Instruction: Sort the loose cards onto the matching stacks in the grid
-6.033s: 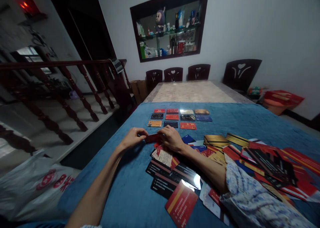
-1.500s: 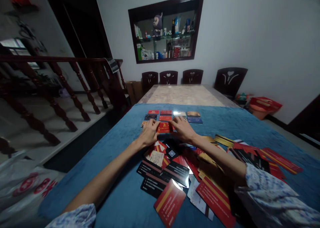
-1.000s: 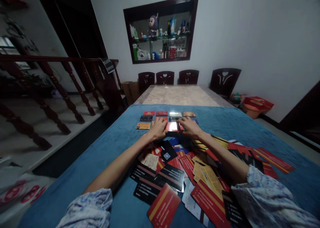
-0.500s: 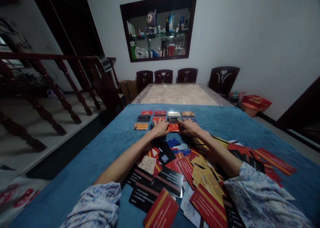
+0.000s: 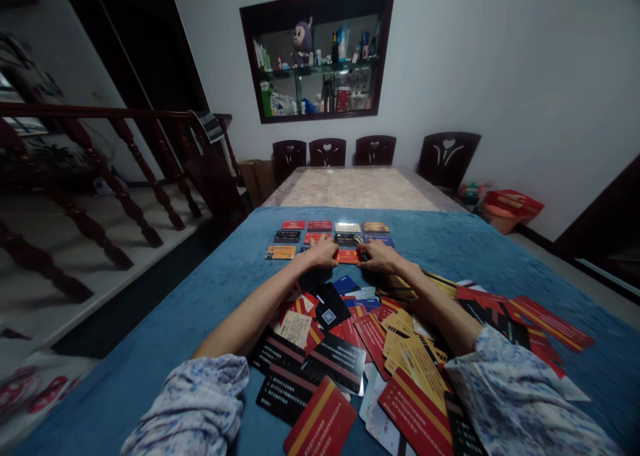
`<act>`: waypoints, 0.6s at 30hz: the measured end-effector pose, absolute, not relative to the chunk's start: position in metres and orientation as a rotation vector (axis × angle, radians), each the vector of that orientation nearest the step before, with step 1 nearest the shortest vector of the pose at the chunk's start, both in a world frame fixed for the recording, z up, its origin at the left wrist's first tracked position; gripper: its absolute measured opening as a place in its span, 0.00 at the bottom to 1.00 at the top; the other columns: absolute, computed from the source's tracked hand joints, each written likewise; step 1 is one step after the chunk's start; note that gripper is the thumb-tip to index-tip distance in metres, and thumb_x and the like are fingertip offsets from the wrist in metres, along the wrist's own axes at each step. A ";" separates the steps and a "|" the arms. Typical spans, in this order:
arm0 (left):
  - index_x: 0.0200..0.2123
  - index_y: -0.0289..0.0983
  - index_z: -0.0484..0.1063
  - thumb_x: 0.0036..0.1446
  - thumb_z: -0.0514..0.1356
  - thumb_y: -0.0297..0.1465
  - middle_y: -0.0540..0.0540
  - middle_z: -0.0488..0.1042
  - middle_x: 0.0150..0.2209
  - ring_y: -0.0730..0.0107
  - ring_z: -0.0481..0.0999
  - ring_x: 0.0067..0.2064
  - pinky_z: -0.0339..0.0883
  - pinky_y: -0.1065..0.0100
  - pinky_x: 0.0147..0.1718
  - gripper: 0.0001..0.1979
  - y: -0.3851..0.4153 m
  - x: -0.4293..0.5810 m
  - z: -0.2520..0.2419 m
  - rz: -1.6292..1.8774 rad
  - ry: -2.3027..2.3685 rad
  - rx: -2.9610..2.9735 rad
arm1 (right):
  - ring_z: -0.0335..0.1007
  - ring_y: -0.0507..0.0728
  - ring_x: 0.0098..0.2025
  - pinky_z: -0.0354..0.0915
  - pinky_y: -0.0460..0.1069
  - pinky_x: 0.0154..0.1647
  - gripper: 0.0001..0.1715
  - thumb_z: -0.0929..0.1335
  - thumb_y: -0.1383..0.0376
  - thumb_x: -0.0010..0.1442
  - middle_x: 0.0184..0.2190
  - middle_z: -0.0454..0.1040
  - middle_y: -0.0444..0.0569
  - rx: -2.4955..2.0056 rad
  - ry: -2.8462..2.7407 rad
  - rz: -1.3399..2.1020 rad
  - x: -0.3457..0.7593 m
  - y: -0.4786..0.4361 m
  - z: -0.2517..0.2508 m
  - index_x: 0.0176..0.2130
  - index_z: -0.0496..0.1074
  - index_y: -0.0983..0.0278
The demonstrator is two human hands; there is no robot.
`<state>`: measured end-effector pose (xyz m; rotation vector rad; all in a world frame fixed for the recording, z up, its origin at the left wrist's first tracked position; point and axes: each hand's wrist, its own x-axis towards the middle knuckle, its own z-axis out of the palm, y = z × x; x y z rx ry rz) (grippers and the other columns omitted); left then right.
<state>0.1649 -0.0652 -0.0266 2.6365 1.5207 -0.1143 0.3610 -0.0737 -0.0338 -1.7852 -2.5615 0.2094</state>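
Both my arms reach forward over a blue cloth [image 5: 210, 296]. My left hand [image 5: 323, 251] and my right hand [image 5: 380, 256] rest at either end of a red card [image 5: 347, 257], fingers pressed on it, flat on the cloth. This card lies in the near row of a neat grid of cards [image 5: 320, 227] laid in rows. Just left in that row sits an orange card [image 5: 280, 252]. Under my forearms spreads a loose heap of red, black, gold and blue cards [image 5: 380, 336].
The cloth covers the near part of a long table; bare marble top [image 5: 355, 188] lies beyond. Dark wooden chairs [image 5: 449, 156] stand at the far end and right. A wooden stair railing [image 5: 125, 176] runs on the left. A wall niche with bottles [image 5: 320, 56] hangs ahead.
Six seconds ago both hands held a red card near the heap. They carried it forward to the grid and now press it down in the near row.
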 end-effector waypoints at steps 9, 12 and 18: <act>0.38 0.36 0.72 0.50 0.59 0.28 0.36 0.67 0.52 0.43 0.59 0.60 0.57 0.36 0.55 0.10 -0.061 0.170 -0.027 -0.179 1.575 2.605 | 0.66 0.66 0.51 0.64 0.56 0.45 0.16 0.66 0.56 0.58 0.49 0.70 0.58 -1.772 -2.534 0.165 0.358 -0.079 -0.038 0.42 0.74 0.62; 0.39 0.35 0.72 0.51 0.58 0.27 0.35 0.67 0.53 0.43 0.60 0.60 0.57 0.36 0.56 0.10 -0.066 0.173 -0.025 -0.162 1.591 2.614 | 0.66 0.66 0.51 0.64 0.57 0.46 0.16 0.66 0.57 0.58 0.49 0.70 0.58 -1.774 -2.535 0.164 0.358 -0.077 -0.040 0.42 0.74 0.63; 0.41 0.34 0.71 0.56 0.57 0.30 0.33 0.67 0.53 0.43 0.61 0.59 0.56 0.37 0.55 0.10 -0.078 0.168 -0.022 -0.120 1.583 2.652 | 0.65 0.66 0.52 0.64 0.56 0.45 0.17 0.66 0.56 0.59 0.50 0.69 0.58 -1.769 -2.539 0.172 0.360 -0.075 -0.042 0.43 0.74 0.62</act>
